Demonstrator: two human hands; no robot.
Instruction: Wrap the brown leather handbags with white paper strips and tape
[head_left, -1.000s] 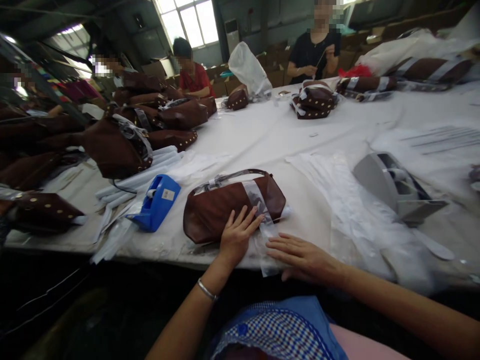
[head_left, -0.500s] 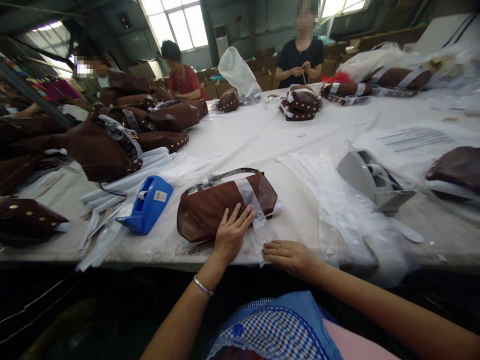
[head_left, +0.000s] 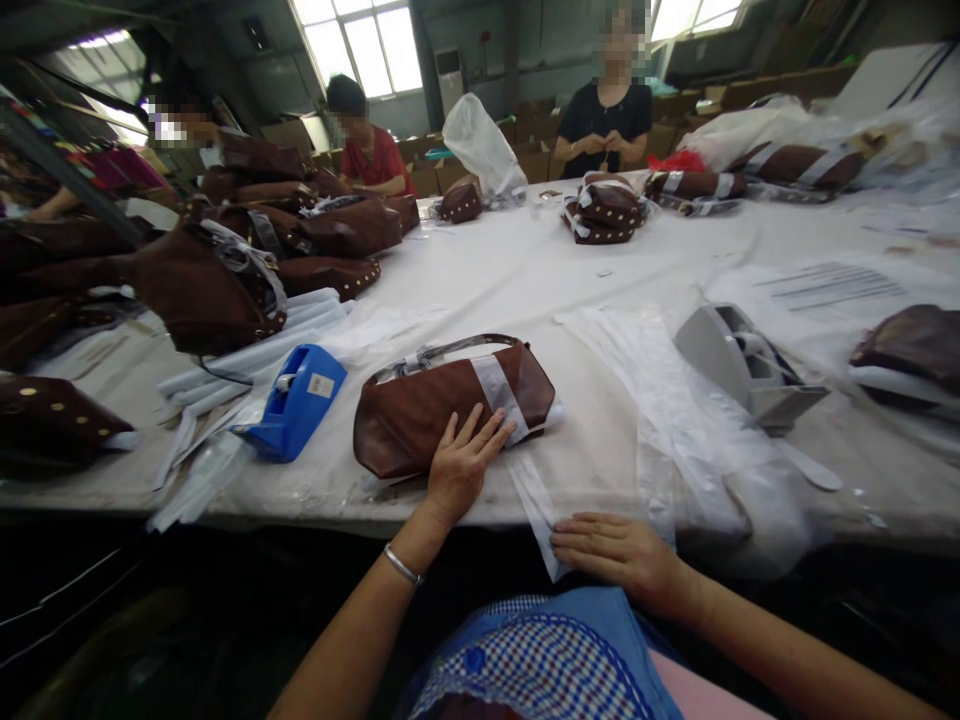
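Note:
A brown leather handbag [head_left: 405, 420] lies on its side near the table's front edge, its handle toward the far side. A pale translucent wrapping band [head_left: 492, 385] crosses the bag right of its middle. My left hand [head_left: 461, 468] rests flat on the bag, fingers spread, with the fingertips touching the band. From the bag's near side a thin white strip [head_left: 534, 500] runs toward me and past the table edge. My right hand [head_left: 619, 548] is at its end, fingers straight and together, thumb hidden; it appears to pinch the strip.
A blue tape dispenser [head_left: 307, 400] stands left of the bag, a grey dispenser [head_left: 724, 365] to the right. Plastic sheets [head_left: 667, 430] spread between. More brown bags [head_left: 202, 290] pile up at left, with rolled white paper [head_left: 240, 350]. Co-workers [head_left: 604, 115] are across the table [head_left: 480, 270].
My right hand has moved toward me and slightly right, past the table edge. The white strip's end has come with it, apart from the band. My left hand has stayed on the handbag.

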